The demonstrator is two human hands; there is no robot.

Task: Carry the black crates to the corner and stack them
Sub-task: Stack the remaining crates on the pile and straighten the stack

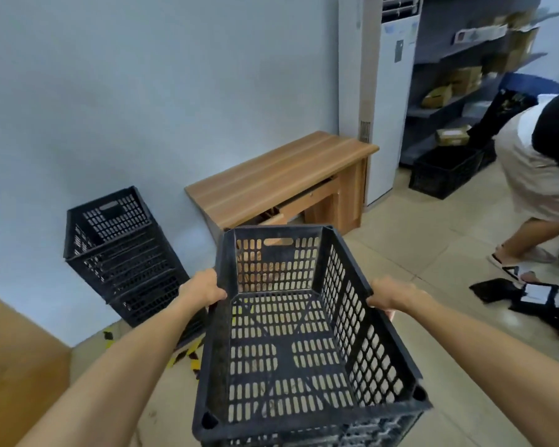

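Note:
I hold an empty black slotted crate [291, 353] in front of me, above the floor. My left hand [204, 287] grips its left rim and my right hand [392, 293] grips its right rim. A stack of black crates [123, 253] stands against the blue wall ahead on the left, apart from the crate I carry. Another black crate [442, 171] sits on the floor at the foot of the shelves, far right.
A low wooden desk [281, 175] stands against the wall behind the held crate. A white tall unit [381, 101] and grey shelves [465, 91] with boxes are at the back right. A person [536, 169] bends over on the right. Yellow-black tape [188, 353] marks the floor. A brown board [13, 366] is on the left.

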